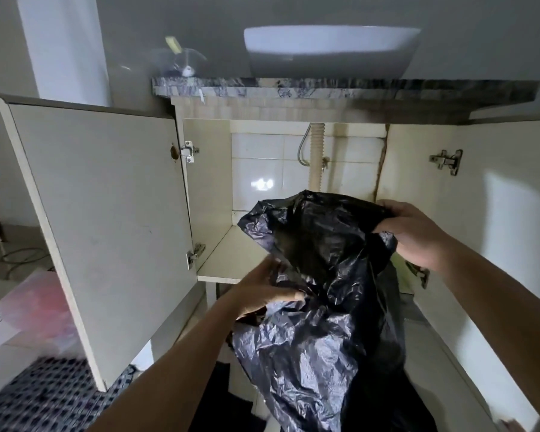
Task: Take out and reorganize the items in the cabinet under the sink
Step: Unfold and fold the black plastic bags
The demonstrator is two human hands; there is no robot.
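Two hands are lifting a black plastic bag (318, 275) in front of the open cabinet (219, 254), below the sink (331, 51). From the left, I am pinching its crumpled middle with my left hand (268, 291), supporting its weight, while my right hand (409, 232) is gripping its upper edge, probably keeping it upright.

Home bathroom, white vessel basin (331, 49) sitting on a marble countertop (340, 90), open vanity cabinet (206, 169) showing wall tiles (262, 169) and corrugated drain pipe (316, 157).
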